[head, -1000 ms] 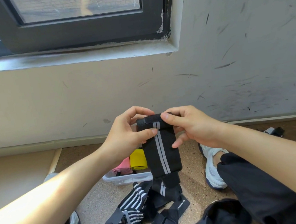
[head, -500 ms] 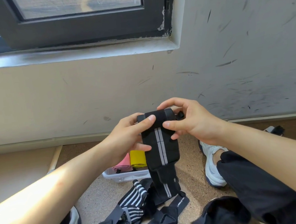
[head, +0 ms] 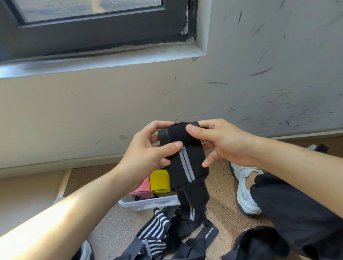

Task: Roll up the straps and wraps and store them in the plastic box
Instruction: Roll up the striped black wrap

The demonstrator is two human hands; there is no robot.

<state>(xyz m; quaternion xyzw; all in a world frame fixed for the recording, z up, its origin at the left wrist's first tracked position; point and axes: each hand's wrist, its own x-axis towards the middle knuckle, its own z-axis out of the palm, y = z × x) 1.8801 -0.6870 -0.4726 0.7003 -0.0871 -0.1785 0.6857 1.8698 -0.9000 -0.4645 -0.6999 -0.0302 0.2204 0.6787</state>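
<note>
L hand (head: 148,155) & R hand (head: 227,143) pinch wrap (head: 186,166) top mid-air, prob so its tail hangs straight for rolling.

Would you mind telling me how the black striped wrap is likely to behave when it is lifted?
Probably floppy: below the left hand and right hand, the wrap hangs limp with a bend in it. Likely light, since fingertips alone seem to hold it up. The rolled top may spring open if released; both hands are pinching it.
</note>
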